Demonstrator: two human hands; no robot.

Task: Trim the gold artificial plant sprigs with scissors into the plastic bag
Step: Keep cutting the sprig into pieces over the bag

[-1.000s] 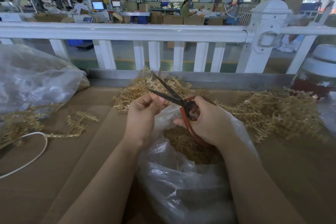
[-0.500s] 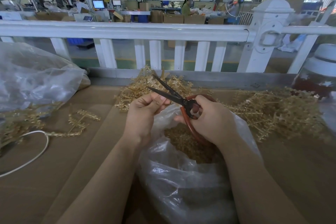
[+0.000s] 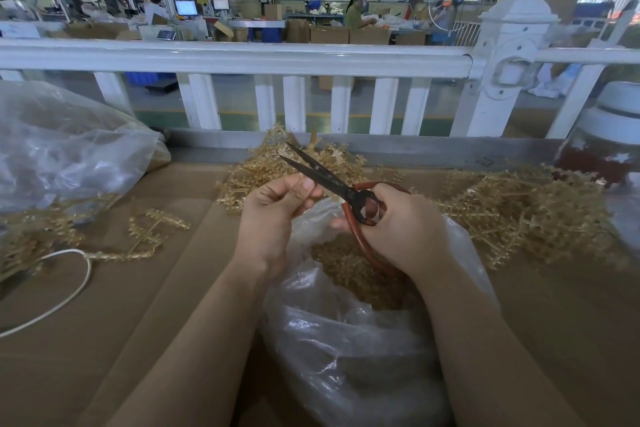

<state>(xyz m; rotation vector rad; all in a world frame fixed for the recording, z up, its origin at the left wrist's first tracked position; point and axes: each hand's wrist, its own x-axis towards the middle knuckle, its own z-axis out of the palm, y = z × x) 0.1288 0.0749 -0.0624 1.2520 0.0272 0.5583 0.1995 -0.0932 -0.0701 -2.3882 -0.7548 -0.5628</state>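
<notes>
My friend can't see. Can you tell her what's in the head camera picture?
Over an open plastic bag of gold trimmings, the right hand holds red-handled scissors, blades apart, while the left hand pinches a small gold sprig piece beside them. More gold sprigs lie heaped on the cardboard-covered table.

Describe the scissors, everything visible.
The scissors have two long, dark, dull metal blades, slightly parted, tips pointing up-left toward the white railing. The handles are large reddish-brown loops; the lower loop curves down under the right hand, which grips them with fingers through the loops. They are held in the air above the open plastic bag of gold trimmings. The left hand pinches something thin right beside the lower blade; contact with it cannot be told.
</notes>
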